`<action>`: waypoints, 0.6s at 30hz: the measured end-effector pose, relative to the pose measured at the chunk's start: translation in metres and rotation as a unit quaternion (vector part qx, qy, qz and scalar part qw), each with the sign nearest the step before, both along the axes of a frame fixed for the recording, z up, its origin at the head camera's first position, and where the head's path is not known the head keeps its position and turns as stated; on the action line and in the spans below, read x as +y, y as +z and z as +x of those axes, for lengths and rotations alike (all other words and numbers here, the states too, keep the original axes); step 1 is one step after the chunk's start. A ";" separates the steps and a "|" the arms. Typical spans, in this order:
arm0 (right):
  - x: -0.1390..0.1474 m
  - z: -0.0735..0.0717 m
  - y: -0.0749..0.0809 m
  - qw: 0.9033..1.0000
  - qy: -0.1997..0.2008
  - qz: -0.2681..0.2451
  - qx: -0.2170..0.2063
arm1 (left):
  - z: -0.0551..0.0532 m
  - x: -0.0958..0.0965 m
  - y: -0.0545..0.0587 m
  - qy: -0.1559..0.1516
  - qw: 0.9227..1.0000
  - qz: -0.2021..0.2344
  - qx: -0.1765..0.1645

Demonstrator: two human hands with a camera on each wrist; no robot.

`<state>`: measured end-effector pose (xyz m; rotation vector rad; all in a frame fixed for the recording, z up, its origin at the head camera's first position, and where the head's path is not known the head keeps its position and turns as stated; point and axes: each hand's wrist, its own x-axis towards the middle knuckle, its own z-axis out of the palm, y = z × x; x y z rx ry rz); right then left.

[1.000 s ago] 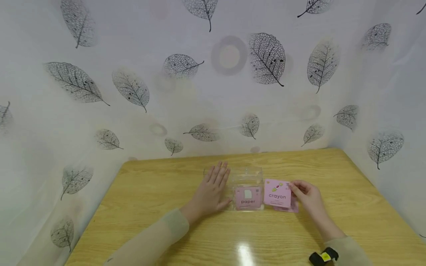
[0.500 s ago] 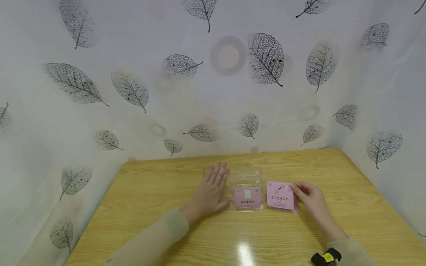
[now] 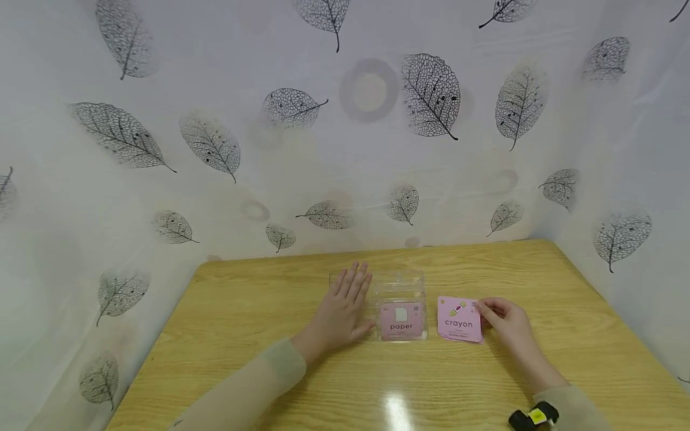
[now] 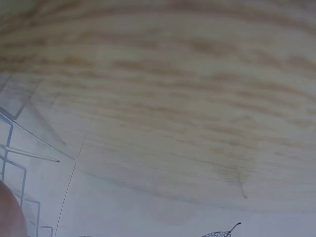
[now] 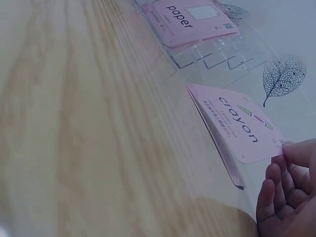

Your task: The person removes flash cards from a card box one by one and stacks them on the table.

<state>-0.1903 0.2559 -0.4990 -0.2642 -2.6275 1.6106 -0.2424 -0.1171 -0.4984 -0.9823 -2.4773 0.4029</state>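
My right hand (image 3: 507,323) pinches the upper right corner of a pink card printed "crayon" (image 3: 458,332) between thumb and fingers. In the right wrist view, this crayon card (image 5: 242,123) is tilted over another card (image 5: 228,168), whose edge shows below it. To its left stands a clear plastic stepped card holder (image 3: 400,292), with a pink "paper" card (image 3: 401,317) in its front tier. At the holder's left side my left hand (image 3: 342,311) lies flat, fingers straight. Only a fingertip (image 4: 9,215) shows in the left wrist view, near the clear holder edges.
The wooden table (image 3: 259,371) extends to both sides and in front of the holder. Behind and beside it hangs a pale curtain (image 3: 345,161) with leaf prints. A black strap with a yellow label (image 3: 536,415) is on the right wrist.
My right hand has moved slightly right and nearer, carrying the crayon card away from the holder until it mostly covers the card beneath. The left hand and the holder stay in place.
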 end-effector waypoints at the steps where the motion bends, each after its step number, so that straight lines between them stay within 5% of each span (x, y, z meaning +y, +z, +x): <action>1: 0.000 0.000 0.000 1.000 -0.001 0.004 -0.001 | 0.000 0.000 0.001 0.000 1.000 0.001 -0.003; 18: 0.000 0.001 -0.005 0.995 -0.021 0.079 0.057 | -0.001 0.000 0.000 0.002 1.000 -0.001 -0.017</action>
